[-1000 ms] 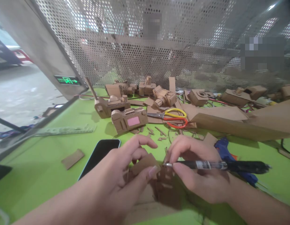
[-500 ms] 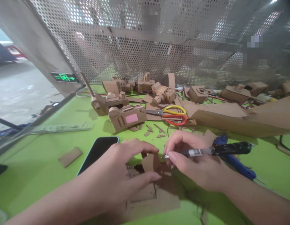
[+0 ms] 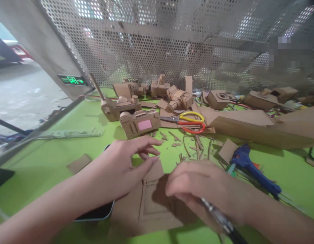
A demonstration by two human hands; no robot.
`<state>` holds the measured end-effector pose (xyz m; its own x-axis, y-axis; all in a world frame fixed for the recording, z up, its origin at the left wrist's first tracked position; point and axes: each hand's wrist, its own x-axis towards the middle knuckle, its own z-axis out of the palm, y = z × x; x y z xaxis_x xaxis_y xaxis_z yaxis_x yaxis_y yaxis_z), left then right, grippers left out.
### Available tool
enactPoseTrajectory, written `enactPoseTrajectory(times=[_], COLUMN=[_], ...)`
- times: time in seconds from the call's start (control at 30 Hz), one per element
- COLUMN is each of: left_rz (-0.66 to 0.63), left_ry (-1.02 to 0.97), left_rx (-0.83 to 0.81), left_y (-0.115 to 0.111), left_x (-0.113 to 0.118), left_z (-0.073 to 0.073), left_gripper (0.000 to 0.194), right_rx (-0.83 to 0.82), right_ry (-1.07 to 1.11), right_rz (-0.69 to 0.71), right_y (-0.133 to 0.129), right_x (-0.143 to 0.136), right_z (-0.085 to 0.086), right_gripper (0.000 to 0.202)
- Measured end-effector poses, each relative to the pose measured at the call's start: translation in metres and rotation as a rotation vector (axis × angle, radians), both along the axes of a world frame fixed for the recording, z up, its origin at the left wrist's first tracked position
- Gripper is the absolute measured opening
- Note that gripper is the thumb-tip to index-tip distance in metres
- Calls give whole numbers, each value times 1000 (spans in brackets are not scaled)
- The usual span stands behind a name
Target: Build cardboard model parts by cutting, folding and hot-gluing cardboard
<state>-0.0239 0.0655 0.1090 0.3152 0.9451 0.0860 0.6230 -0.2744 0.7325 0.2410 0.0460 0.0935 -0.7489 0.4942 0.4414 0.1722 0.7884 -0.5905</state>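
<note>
A flat cardboard sheet [image 3: 128, 215] with a drawn rectangular outline lies in front of me. A small cardboard piece [image 3: 155, 171] rests at its upper edge. My left hand [image 3: 128, 162] hovers over that piece, thumb tip close to its top and fingers apart; whether the thumb touches is unclear. Curled over the sheet's right part, my right hand [image 3: 200, 186] keeps a black-and-clear pen [image 3: 219, 217] in its grip, the barrel pointing to the lower right. The right fingertips are hidden. Beneath my left forearm sits a dark phone [image 3: 101, 210], partly covered.
Cardboard camera models [image 3: 140, 123] stand along the back, before a perforated metal panel [image 3: 151, 51]. Scissors [image 3: 189, 122] with yellow and red handles lie among scraps. A blue glue gun [image 3: 253, 169] is at the right, a clear ruler [image 3: 72, 133] at the left.
My left hand has moved left and up, parting from the small cardboard piece. My right hand has turned over, the pen swinging from across to down-right. More of the drawn outline shows.
</note>
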Motion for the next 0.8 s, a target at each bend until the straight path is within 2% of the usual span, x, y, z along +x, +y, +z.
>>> enactPoseTrajectory(times=[0.03, 0.1, 0.17, 0.2, 0.27, 0.37, 0.53, 0.63, 0.7, 0.8], left_rz=[-15, -65, -64, -58, -34, 25, 50, 37, 9, -54], left_ry=[43, 158, 167, 146, 77, -32, -96, -85, -38, 48], left_rx=[4, -5, -17, -16, -7, -19, -22, 32, 37, 27], left_y=[1, 2, 2, 2, 1, 1, 0, -1, -1, 1], left_x=[1, 3, 4, 4, 4, 3, 5, 6, 4, 1], left_z=[1, 3, 4, 4, 4, 5, 5, 2, 0, -2], left_gripper=[26, 24, 22, 22, 21, 21, 19, 21, 22, 25], right_rx=[72, 145, 136, 123, 114, 191, 305, 282, 208, 104], right_ry=[-39, -106, -153, -172, -184, -172, -197, -192, -126, 60], right_rz=[20, 29, 20, 18, 8, -23, -92, -86, -99, -208], right_y=[-1, -1, -2, -2, 0, 4, 10, 12, 12, 10], right_x=[-1, -2, -2, -2, 0, 3, 4, 6, 7, 7], right_z=[-1, -4, -5, -6, -7, -9, -7, -3, -2, -1], right_gripper=[12, 27, 43, 45, 40, 31, 29, 30, 31, 28])
